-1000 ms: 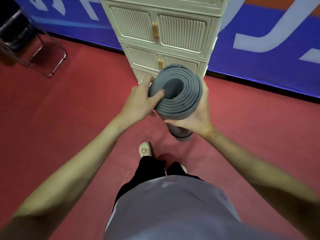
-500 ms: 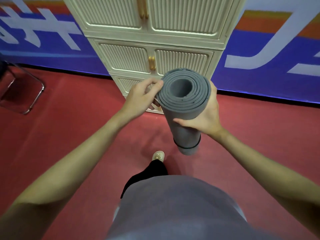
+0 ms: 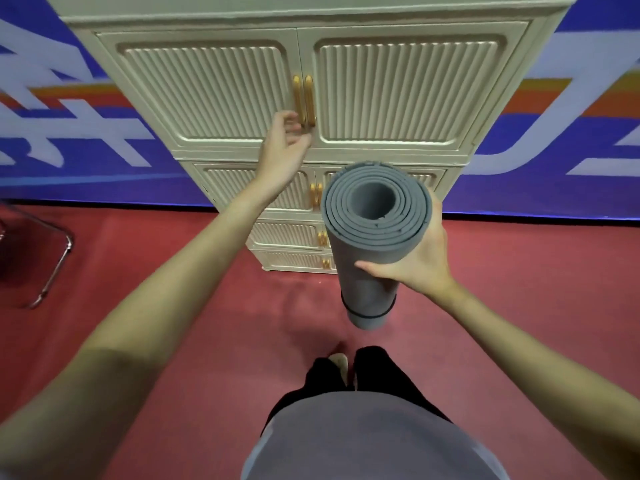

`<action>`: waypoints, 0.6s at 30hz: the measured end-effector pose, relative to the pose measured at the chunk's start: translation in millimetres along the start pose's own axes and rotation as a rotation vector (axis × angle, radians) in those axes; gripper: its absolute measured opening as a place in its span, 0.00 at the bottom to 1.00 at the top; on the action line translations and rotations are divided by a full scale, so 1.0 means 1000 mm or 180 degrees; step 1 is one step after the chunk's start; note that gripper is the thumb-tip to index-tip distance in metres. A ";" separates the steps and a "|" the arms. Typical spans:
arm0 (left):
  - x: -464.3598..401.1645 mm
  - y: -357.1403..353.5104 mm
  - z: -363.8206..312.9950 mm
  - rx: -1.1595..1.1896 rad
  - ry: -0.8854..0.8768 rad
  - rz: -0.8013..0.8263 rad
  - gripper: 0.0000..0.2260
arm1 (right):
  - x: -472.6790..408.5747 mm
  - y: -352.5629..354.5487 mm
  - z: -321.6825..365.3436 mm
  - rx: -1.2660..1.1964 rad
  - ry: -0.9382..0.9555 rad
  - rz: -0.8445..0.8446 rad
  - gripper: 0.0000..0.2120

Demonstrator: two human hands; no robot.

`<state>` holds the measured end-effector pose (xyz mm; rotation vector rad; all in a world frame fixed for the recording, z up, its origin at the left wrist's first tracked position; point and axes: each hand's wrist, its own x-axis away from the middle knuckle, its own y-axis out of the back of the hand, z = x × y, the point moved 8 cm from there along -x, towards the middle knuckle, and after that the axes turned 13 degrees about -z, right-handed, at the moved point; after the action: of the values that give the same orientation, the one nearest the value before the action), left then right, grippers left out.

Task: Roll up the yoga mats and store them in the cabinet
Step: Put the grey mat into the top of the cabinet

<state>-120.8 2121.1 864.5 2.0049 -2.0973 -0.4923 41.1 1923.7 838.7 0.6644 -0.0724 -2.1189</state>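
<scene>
The right hand is wrapped round the rolled grey foam yoga mat, thumb across the front, holding it upright and clear of the red floor. Up and to the left of that grip, the left hand reaches with loosely curled fingers to the gold bar handles of the cream ribbed cabinet; whether it has closed on one I cannot tell. The doors are shut. A one-handed hold could let the roll slip or loosen, though a black band circles its lower end. A door swinging out could strike the mat's top edge. Open floor lies right of the grip; a metal chair frame stands well apart, left.
</scene>
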 end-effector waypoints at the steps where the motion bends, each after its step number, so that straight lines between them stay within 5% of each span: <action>1: -0.012 -0.002 -0.004 -0.0007 0.0064 -0.0055 0.23 | -0.005 -0.001 0.000 -0.0001 -0.0001 -0.0003 0.57; 5: -0.049 -0.012 -0.004 0.0022 0.0323 -0.0115 0.28 | -0.023 -0.001 -0.006 0.0043 0.0044 0.0017 0.59; 14: -0.049 -0.014 0.003 0.0025 0.0267 -0.0327 0.16 | -0.041 0.003 -0.015 -0.0117 0.0056 -0.0035 0.56; 18: -0.019 0.007 0.010 -0.0347 -0.0197 -0.0557 0.12 | -0.036 0.000 -0.014 -0.0023 0.0022 0.0003 0.57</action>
<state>-130.1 2140.8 859.5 2.1454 -1.8926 -0.6909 64.7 1954.4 842.0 0.6674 -0.0614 -2.1149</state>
